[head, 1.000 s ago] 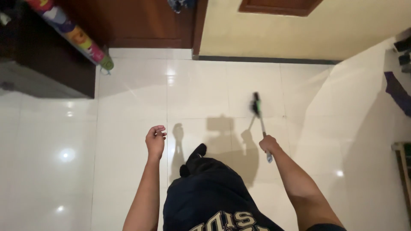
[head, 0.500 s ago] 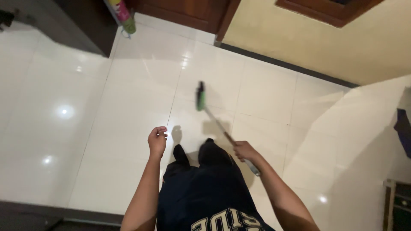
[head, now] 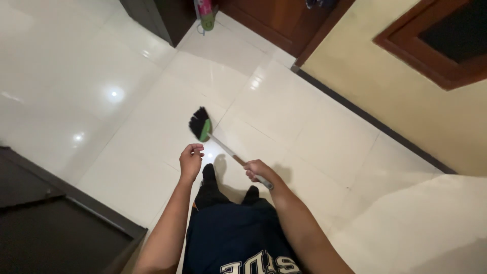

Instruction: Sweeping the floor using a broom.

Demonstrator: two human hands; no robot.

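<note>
Right hand [head: 256, 170]: fingers closed round the broom handle near its upper end; a short stub of handle sticks out behind the fist.

Left hand [head: 190, 160]: empty, fingers loosely curled, held in the air just left of the handle and touching nothing.

Broom [head: 215, 142]: thin straight handle running from the right hand forward and left to a green head with black bristles [head: 199, 122]. The bristles sit at or just above the floor; contact cannot be told. Judged light and easy for one hand; handle stiff, bristles soft and springy. A smooth shaft may twist in the palm, so a second grip lower down would steady it.

Floor [head: 314, 132]: large glossy white tiles, lamp glare in spots, probably slippery. Feet in dark socks [head: 208, 177] stand on it just below the hands.

Room: dark cabinet [head: 61, 228] at near left; yellow wall [head: 406, 106] with dark skirting at right; brown wooden door [head: 274, 18] beyond; dark furniture [head: 157, 15] at far left, a rolled colourful item [head: 205, 12] leaning beside it.
</note>
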